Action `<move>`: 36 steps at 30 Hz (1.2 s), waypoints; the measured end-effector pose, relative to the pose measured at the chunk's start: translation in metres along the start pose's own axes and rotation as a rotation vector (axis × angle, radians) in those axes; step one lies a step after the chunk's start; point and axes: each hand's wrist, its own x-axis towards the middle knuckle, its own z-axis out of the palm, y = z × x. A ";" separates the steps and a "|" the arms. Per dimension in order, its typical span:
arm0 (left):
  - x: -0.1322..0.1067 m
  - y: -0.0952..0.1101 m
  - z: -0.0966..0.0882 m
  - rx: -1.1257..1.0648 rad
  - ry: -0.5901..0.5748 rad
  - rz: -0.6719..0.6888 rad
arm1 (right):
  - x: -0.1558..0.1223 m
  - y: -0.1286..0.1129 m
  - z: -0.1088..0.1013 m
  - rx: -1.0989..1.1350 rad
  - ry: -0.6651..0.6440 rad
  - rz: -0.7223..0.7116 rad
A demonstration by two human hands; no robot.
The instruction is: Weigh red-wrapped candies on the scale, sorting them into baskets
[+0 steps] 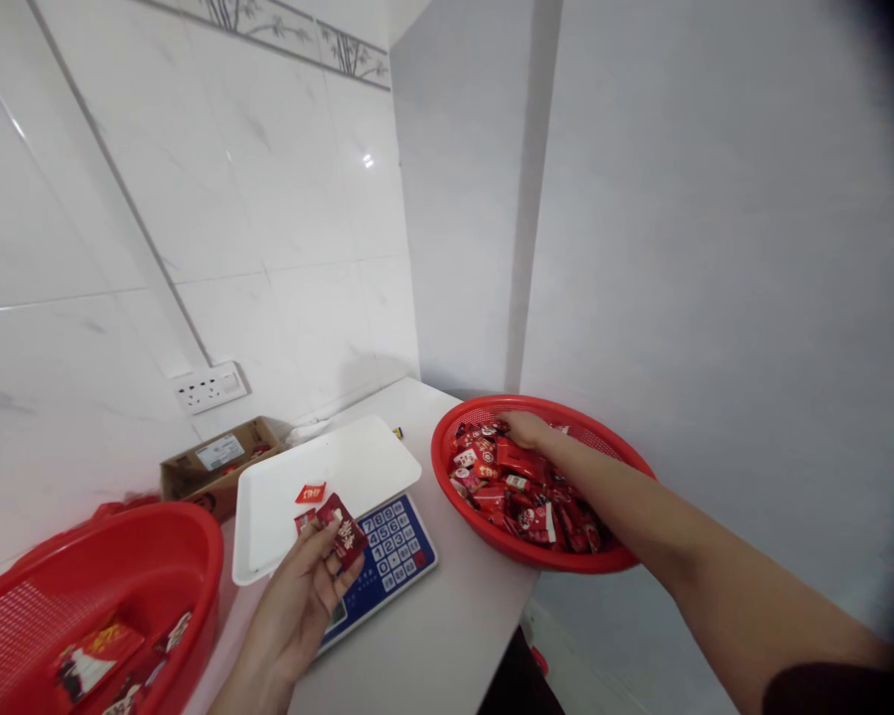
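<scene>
My left hand (302, 596) is closed on a dark red candy packet (345, 528), holding it over the keypad edge of a weighing scale (394, 546). One small red packet (311, 493) lies on the scale's white tray (358, 459). My right hand (525, 429) reaches into a round red basket (536, 561) full of red wrapped candies (518, 487). Its fingers are curled down among the packets; whether they hold one is hidden.
A second red basket (149, 556) at the lower left holds a few packets. A brown cardboard box (220, 459) stands behind it by the tiled wall, below a white power socket (210, 387). The white counter (447, 636) ends just right of the scale.
</scene>
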 end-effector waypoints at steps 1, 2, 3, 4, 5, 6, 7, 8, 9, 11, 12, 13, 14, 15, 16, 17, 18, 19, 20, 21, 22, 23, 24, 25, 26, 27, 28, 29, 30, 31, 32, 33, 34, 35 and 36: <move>-0.001 0.000 -0.001 0.001 -0.004 0.000 | 0.000 -0.001 0.000 0.008 0.011 0.011; -0.001 0.000 -0.003 0.004 -0.005 0.001 | 0.001 -0.002 -0.003 0.022 0.024 0.023; -0.001 0.001 -0.005 0.006 -0.007 0.003 | 0.003 -0.004 -0.007 0.042 0.040 0.035; -0.002 0.002 -0.007 0.006 -0.007 0.006 | 0.004 -0.008 -0.011 0.066 0.057 0.042; -0.002 0.002 -0.009 0.007 -0.007 0.008 | 0.005 -0.012 -0.016 0.097 0.074 0.045; -0.003 0.003 -0.011 0.007 -0.005 0.008 | 0.006 -0.019 -0.021 0.135 0.084 0.041; -0.005 0.003 -0.013 0.008 -0.003 0.006 | 0.005 -0.027 -0.024 0.180 0.084 0.028; -0.007 0.003 -0.015 0.008 0.003 -0.001 | 0.004 -0.038 -0.026 0.226 0.072 0.005; -0.010 0.002 -0.016 0.005 0.006 -0.013 | 0.003 -0.051 -0.026 0.271 0.049 -0.025; -0.017 -0.003 -0.017 -0.018 -0.009 -0.043 | -0.002 -0.082 -0.021 0.382 -0.026 -0.109; -0.021 -0.007 -0.017 -0.035 -0.024 -0.058 | -0.005 -0.100 -0.017 0.442 -0.072 -0.154; -0.024 -0.011 -0.017 -0.051 -0.046 -0.075 | -0.009 -0.118 -0.012 0.499 -0.119 -0.196; -0.027 -0.015 -0.017 -0.061 -0.073 -0.094 | -0.012 -0.136 -0.006 0.546 -0.166 -0.233; -0.030 -0.019 -0.017 -0.068 -0.095 -0.111 | -0.014 -0.153 0.000 0.579 -0.210 -0.264; -0.033 -0.023 -0.018 -0.072 -0.110 -0.126 | -0.017 -0.170 0.007 0.595 -0.245 -0.289; -0.036 -0.025 -0.019 -0.074 -0.121 -0.135 | -0.018 -0.185 0.013 0.594 -0.272 -0.308; -0.038 -0.026 -0.021 -0.074 -0.130 -0.139 | -0.018 -0.197 0.019 0.587 -0.293 -0.323; -0.040 -0.027 -0.023 -0.073 -0.132 -0.135 | -0.018 -0.208 0.025 0.577 -0.309 -0.334; -0.042 -0.026 -0.026 -0.071 -0.127 -0.126 | -0.018 -0.215 0.029 0.558 -0.314 -0.342; -0.044 -0.025 -0.029 -0.068 -0.119 -0.113 | -0.017 -0.221 0.033 0.532 -0.312 -0.350; -0.045 -0.023 -0.032 -0.064 -0.107 -0.101 | -0.018 -0.224 0.036 0.501 -0.302 -0.361; -0.046 -0.021 -0.036 -0.061 -0.093 -0.087 | -0.019 -0.226 0.038 0.469 -0.290 -0.375; -0.047 -0.019 -0.039 -0.056 -0.077 -0.073 | -0.022 -0.226 0.039 0.440 -0.280 -0.393; -0.047 -0.018 -0.043 -0.046 -0.066 -0.059 | -0.027 -0.226 0.039 0.418 -0.275 -0.412; -0.047 -0.018 -0.045 -0.027 -0.065 -0.045 | -0.034 -0.224 0.039 0.401 -0.279 -0.438; -0.047 -0.018 -0.047 -0.001 -0.073 -0.033 | -0.043 -0.222 0.038 0.385 -0.290 -0.471; -0.047 -0.019 -0.048 0.032 -0.090 -0.021 | -0.053 -0.218 0.036 0.365 -0.306 -0.509; -0.047 -0.020 -0.048 0.067 -0.114 -0.011 | -0.062 -0.214 0.034 0.334 -0.321 -0.551; -0.047 -0.022 -0.047 0.098 -0.135 -0.005 | -0.071 -0.209 0.031 0.288 -0.333 -0.591; -0.047 -0.024 -0.046 0.123 -0.153 -0.007 | -0.079 -0.203 0.027 0.227 -0.342 -0.619; -0.047 -0.026 -0.044 0.140 -0.162 -0.014 | -0.085 -0.194 0.021 0.161 -0.337 -0.623; -0.046 -0.027 -0.043 0.153 -0.166 -0.027 | -0.088 -0.184 0.015 0.099 -0.312 -0.597; -0.046 -0.028 -0.041 0.159 -0.164 -0.043 | -0.090 -0.172 0.007 0.049 -0.274 -0.552; -0.045 -0.029 -0.039 0.163 -0.160 -0.059 | -0.090 -0.158 -0.001 0.017 -0.236 -0.493; -0.045 -0.029 -0.038 0.164 -0.154 -0.072 | -0.089 -0.143 -0.010 0.002 -0.207 -0.428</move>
